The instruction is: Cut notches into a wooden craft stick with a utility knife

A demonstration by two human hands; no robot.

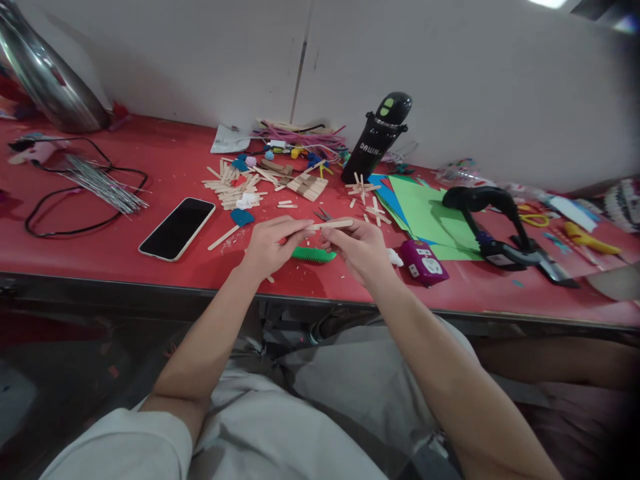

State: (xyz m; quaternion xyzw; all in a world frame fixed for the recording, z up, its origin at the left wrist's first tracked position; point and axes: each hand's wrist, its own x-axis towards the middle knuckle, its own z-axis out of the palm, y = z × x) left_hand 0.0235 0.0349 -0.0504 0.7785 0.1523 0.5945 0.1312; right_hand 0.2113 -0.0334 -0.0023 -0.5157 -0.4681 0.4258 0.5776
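Observation:
A pale wooden popsicle stick [331,225] stretches between my two hands above the red table. My left hand [273,241] pinches its left end with thumb and fingers. At its right end my right hand [357,247] has closed on it, fingertips partly hidden. Below the stick lies a green comb [314,255], touching neither hand as far as I can tell. The points of grey scissors [323,215] show just behind the stick. Small stick assemblies [377,212] lie beyond my right hand, and a pile of loose popsicle sticks [230,188] lies past my left.
A phone [177,229] and a bundle of wires [103,183] lie left. A black bottle [375,137] stands behind. On the right are coloured paper sheets [430,210], a purple box [424,263] and a black handled device [495,227]. The table's front edge [165,287] runs beneath my forearms.

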